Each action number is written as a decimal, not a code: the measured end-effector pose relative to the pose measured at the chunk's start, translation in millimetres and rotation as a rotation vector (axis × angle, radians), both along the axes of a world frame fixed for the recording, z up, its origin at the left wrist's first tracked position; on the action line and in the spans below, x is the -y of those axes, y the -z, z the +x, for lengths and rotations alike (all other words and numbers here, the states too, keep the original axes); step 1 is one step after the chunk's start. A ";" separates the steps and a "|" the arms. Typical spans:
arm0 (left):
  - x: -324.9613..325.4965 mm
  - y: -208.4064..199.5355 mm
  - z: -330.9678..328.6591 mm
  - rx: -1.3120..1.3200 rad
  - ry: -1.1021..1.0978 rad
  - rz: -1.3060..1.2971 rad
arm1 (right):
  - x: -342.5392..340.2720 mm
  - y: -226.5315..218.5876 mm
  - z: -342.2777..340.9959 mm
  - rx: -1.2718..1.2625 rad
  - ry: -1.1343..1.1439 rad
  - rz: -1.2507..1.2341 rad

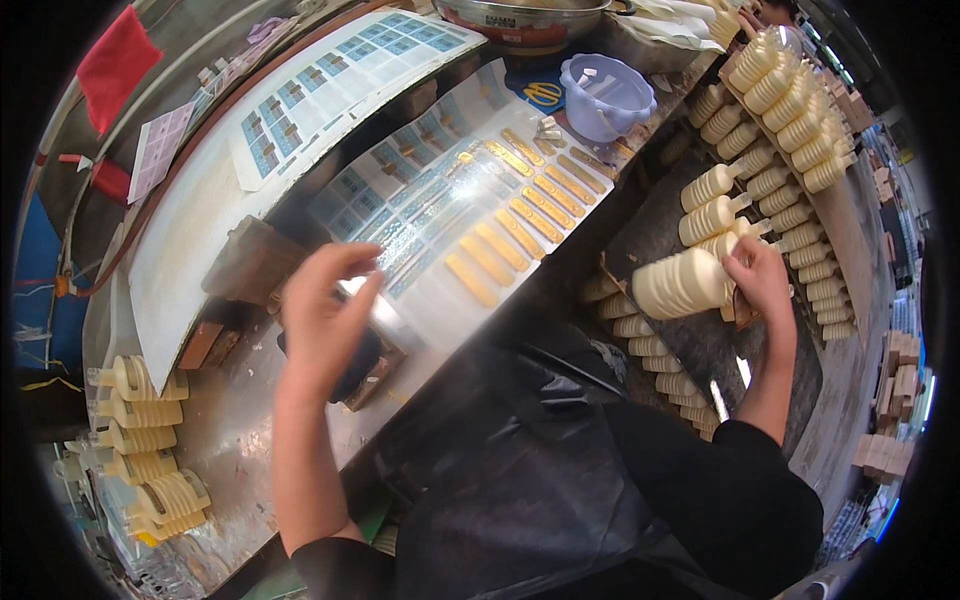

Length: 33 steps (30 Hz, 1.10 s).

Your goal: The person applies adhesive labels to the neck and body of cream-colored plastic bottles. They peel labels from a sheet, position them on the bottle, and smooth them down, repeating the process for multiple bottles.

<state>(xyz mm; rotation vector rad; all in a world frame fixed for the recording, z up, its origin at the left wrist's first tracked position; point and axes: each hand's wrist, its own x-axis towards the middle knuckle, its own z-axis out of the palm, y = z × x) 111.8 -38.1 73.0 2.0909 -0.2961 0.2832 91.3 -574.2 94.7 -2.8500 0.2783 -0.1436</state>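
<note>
My right hand (762,280) grips a cream ribbed bottle-shaped piece (680,285) by its narrow end, lying sideways over a dark board. More cream ribbed pieces (710,218) of the same shape lie just beyond it. My left hand (328,305) hovers over the work table with thumb and fingers apart and nothing between them. Nearest to it is a sheet of blue and gold decals (400,230) with a wet shine. Gold strip decals (540,205) lie in rows on its right part.
A lavender bucket (605,100) and a metal basin (525,22) stand at the far side. Another decal sheet (300,110) lies on a raised white board at the left. Cream ribbed pieces (145,440) stack at the lower left, and rows of them (790,100) fill a rack at right.
</note>
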 end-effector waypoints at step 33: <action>-58.0 56.8 -60.9 -0.216 -0.677 -0.673 | -36.9 70.6 399.7 -0.437 -0.326 0.276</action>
